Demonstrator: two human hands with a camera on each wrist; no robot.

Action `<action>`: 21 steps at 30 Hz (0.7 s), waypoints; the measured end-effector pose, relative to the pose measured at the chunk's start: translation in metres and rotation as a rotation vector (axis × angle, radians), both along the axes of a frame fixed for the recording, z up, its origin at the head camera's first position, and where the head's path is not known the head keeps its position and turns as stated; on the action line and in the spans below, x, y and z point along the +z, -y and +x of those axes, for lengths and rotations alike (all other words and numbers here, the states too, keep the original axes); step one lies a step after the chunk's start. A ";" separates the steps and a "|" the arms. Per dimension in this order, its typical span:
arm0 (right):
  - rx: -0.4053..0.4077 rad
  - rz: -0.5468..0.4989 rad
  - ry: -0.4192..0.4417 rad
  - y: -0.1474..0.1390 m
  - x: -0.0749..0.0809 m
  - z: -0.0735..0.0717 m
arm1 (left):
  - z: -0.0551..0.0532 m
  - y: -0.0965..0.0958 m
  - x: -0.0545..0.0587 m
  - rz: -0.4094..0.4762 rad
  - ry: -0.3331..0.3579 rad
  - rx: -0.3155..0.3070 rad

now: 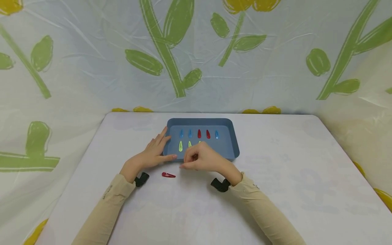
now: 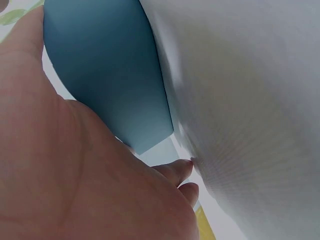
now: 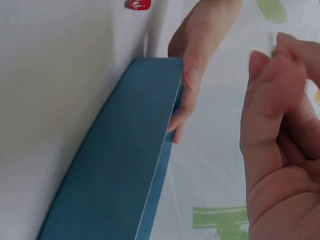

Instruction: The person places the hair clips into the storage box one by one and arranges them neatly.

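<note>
A blue-grey tray (image 1: 211, 154) holds snap hair clips in two rows: blue clips (image 1: 190, 133) and red clips (image 1: 208, 134) at the back, yellow-green clips (image 1: 180, 146) in front. My left hand (image 1: 153, 151) rests with spread fingers against the tray's left side, thumb along the front left corner. Over the front rim, my right hand (image 1: 203, 158) has thumb and fingertips pinched together. A small greenish sliver of a hair clip (image 3: 273, 49) shows between those fingertips; the rest is hidden. One red hair clip (image 1: 168, 175) lies on the table, in front of the tray.
The white-covered table (image 1: 275, 177) extends around the tray. A flower-print sheet (image 1: 260, 78) hangs behind it and at the sides. Black wrist-camera mounts (image 1: 220, 185) sit beneath both wrists.
</note>
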State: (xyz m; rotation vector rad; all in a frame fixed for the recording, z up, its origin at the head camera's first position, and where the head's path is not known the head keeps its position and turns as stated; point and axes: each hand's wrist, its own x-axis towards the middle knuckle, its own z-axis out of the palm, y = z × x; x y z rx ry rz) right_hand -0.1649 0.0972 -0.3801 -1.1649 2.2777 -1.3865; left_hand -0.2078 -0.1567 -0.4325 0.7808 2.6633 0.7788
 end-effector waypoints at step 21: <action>-0.360 -0.080 -0.124 -0.027 -0.003 -0.021 | 0.000 0.001 -0.002 -0.001 -0.012 -0.006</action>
